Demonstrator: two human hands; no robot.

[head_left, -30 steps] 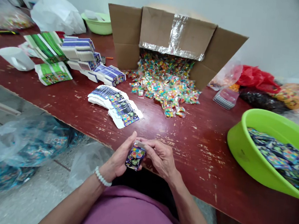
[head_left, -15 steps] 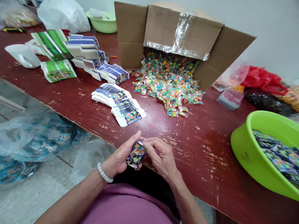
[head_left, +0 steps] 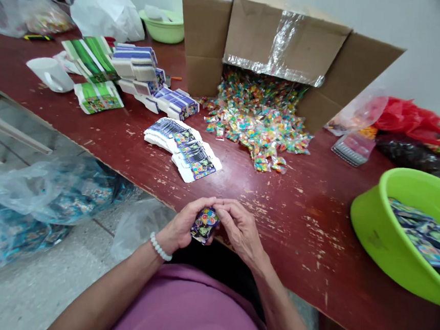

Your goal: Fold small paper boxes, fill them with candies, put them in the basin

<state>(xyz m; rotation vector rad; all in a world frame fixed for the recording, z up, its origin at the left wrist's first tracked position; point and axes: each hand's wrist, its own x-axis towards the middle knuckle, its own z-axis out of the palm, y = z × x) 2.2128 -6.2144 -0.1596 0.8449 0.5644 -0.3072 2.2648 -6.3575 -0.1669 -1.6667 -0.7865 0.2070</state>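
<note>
In my left hand is a small dark printed candy box, held upright near the table's front edge with the fingers wrapped round its sides. The fingers of my right hand are bent over the box's top end and press against it; the end itself is partly hidden. Beyond my hands, a fanned stack of flat printed box blanks lies on the red table. Small wrapped colourful candies spill out of a cardboard carton behind the stack.
On the right stands a green tub holding several filled dark boxes. To the left are a white mug, green box bundles and purple ones. Clear plastic bags of blue packets rest below the table's front edge.
My right fingers have moved from a pinch at the box's top edge to lying over its top end. The view has shifted slightly left.
</note>
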